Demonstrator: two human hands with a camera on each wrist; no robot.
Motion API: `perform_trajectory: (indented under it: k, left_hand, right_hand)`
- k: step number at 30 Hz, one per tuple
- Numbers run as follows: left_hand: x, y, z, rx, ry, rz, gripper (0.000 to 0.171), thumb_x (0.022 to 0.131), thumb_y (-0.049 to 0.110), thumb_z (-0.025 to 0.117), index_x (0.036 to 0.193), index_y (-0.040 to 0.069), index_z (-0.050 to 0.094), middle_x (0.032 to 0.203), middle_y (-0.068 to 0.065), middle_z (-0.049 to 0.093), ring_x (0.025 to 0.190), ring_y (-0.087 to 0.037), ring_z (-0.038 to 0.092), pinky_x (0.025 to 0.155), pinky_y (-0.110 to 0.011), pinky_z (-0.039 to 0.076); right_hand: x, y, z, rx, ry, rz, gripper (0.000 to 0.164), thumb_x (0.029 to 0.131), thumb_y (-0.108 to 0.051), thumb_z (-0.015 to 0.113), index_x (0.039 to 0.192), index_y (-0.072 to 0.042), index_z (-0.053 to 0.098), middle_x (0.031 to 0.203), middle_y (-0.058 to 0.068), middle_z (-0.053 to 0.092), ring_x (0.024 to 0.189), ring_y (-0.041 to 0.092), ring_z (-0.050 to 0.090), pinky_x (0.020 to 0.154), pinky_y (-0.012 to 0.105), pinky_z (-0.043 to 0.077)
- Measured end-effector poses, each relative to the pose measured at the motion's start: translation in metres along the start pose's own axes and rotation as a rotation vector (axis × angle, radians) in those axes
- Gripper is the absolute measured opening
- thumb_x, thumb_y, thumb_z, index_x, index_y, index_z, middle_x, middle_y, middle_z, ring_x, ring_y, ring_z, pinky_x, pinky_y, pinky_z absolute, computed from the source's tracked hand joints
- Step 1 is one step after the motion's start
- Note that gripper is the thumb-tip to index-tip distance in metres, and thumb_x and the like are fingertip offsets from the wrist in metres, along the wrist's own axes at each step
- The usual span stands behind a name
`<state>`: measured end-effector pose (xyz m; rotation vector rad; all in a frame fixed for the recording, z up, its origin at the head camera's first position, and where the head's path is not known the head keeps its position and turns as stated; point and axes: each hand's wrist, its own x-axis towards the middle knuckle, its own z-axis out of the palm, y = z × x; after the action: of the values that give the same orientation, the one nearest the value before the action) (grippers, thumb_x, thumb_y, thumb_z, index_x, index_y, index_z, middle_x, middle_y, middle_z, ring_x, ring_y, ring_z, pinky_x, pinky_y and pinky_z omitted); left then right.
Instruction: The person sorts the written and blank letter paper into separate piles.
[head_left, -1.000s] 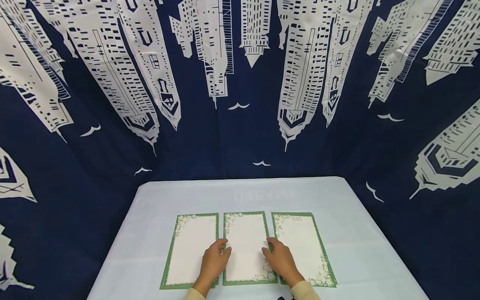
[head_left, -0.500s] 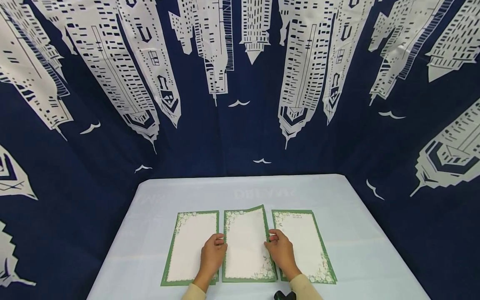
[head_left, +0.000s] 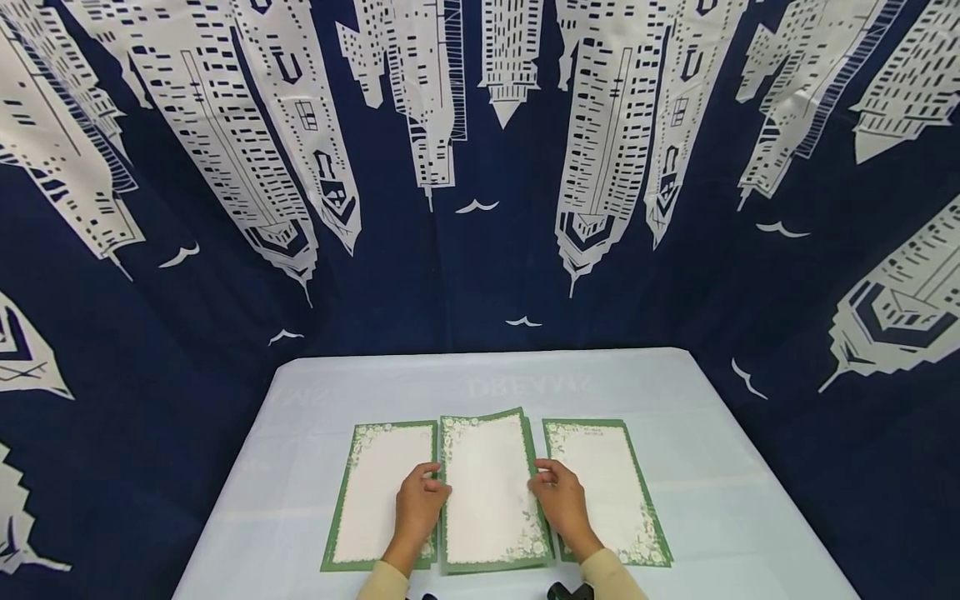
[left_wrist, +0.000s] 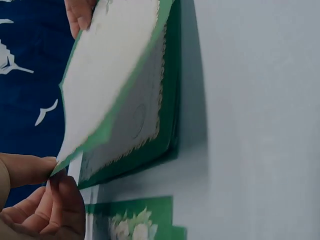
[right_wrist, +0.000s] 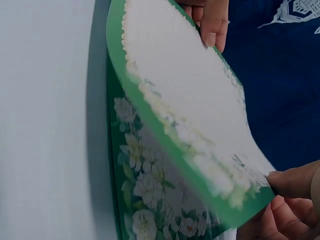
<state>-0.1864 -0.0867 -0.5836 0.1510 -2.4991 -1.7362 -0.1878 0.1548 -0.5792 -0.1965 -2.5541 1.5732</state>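
A sheet of paper point(head_left: 489, 487) with a green border and white flowers is raised off the middle stack. My left hand point(head_left: 420, 504) pinches its left edge between thumb and fingers. On the opposite edge, my right hand point(head_left: 561, 500) pinches it the same way. The sheet bows between the hands in the left wrist view. Below it, a matching lower sheet point(right_wrist: 150, 185) lies on the table in the right wrist view, partly covered by the raised one.
Similar green-bordered sheets lie on either side, a left stack point(head_left: 375, 492) and a right stack point(head_left: 600, 475). They rest on a white-covered table point(head_left: 720, 500). A dark blue curtain point(head_left: 450, 283) with printed buildings hangs behind. A small black object point(head_left: 570, 592) shows at the bottom edge.
Both hands have taken hold of the middle stack's top sheet. Its right side rose first, then the left, and the sheet has shifted slightly left off the stack.
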Motion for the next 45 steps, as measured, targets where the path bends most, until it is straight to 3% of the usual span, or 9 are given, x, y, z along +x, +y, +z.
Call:
perform_trajectory:
  k: [6,14,19,23,30,35,40,45]
  left_hand:
    - [0.004,-0.004,-0.029,0.004,0.032,-0.021,0.033,0.088,0.005,0.075,0.119,-0.002,0.069,0.086,-0.009,0.074,0.066,-0.018,0.063,0.058,-0.036,0.050]
    - [0.009,-0.017,-0.081,0.058,0.079,-0.081,0.025,0.090,0.008,0.074,0.113,-0.003,0.072,0.088,-0.008,0.073,0.074,-0.019,0.065,0.061,-0.033,0.050]
    - [0.010,-0.032,-0.113,0.124,0.118,-0.118,0.024,0.089,0.006,0.075,0.109,-0.006,0.072,0.086,-0.008,0.073,0.077,-0.023,0.067,0.066,-0.038,0.053]
    - [0.012,-0.043,-0.129,0.200,0.147,-0.133,0.021,0.087,0.007,0.076,0.104,-0.006,0.074,0.082,-0.006,0.073,0.074,-0.022,0.067,0.066,-0.039,0.053]
    - [0.020,-0.060,-0.144,0.288,0.220,-0.112,0.016,0.082,0.006,0.078,0.095,-0.004,0.075,0.075,-0.005,0.071,0.069,-0.020,0.064,0.063,-0.038,0.050]
    - [0.024,-0.062,-0.141,0.308,0.231,-0.125,0.017,0.082,0.005,0.078,0.096,-0.004,0.074,0.076,-0.006,0.070,0.069,-0.022,0.064,0.063,-0.038,0.050]
    - [0.025,-0.060,-0.138,0.322,0.235,-0.130,0.019,0.082,0.005,0.078,0.098,-0.005,0.074,0.078,-0.009,0.072,0.072,-0.025,0.067,0.066,-0.041,0.051]
    - [0.023,-0.054,-0.136,0.373,0.261,-0.101,0.022,0.083,0.005,0.078,0.100,-0.007,0.072,0.079,-0.012,0.070,0.072,-0.028,0.066,0.066,-0.045,0.050]
  right_hand:
    - [0.002,-0.017,0.017,0.043,-0.084,-0.060,0.030,0.089,-0.003,0.070,0.118,0.002,0.069,0.085,0.002,0.068,0.066,0.013,0.061,0.054,0.028,0.048]
    - [-0.001,-0.049,0.058,0.216,-0.355,-0.060,0.038,0.092,0.000,0.067,0.127,0.010,0.060,0.092,0.009,0.065,0.071,0.019,0.064,0.059,0.036,0.056]
    - [-0.005,-0.060,0.088,0.213,-0.490,-0.069,0.042,0.094,-0.002,0.067,0.132,0.011,0.055,0.094,0.007,0.064,0.074,0.020,0.063,0.062,0.040,0.056]
    - [-0.008,-0.067,0.105,0.182,-0.546,-0.048,0.045,0.094,-0.004,0.067,0.134,0.013,0.053,0.092,0.005,0.065,0.067,0.018,0.061,0.060,0.038,0.055]
    - [-0.007,-0.074,0.122,0.085,-0.587,-0.043,0.053,0.093,-0.007,0.068,0.137,0.015,0.049,0.089,0.002,0.062,0.060,0.013,0.056,0.055,0.030,0.050]
    - [-0.006,-0.072,0.118,-0.001,-0.577,-0.081,0.056,0.093,-0.011,0.068,0.137,0.016,0.048,0.088,0.001,0.066,0.060,0.013,0.058,0.061,0.031,0.050]
    - [-0.005,-0.068,0.106,-0.049,-0.542,-0.155,0.051,0.093,-0.012,0.068,0.133,0.016,0.053,0.089,0.003,0.067,0.066,0.014,0.062,0.067,0.035,0.052]
    - [-0.003,-0.055,0.082,-0.052,-0.491,-0.173,0.042,0.094,-0.015,0.069,0.126,0.011,0.060,0.095,0.005,0.067,0.085,0.022,0.067,0.071,0.035,0.054]
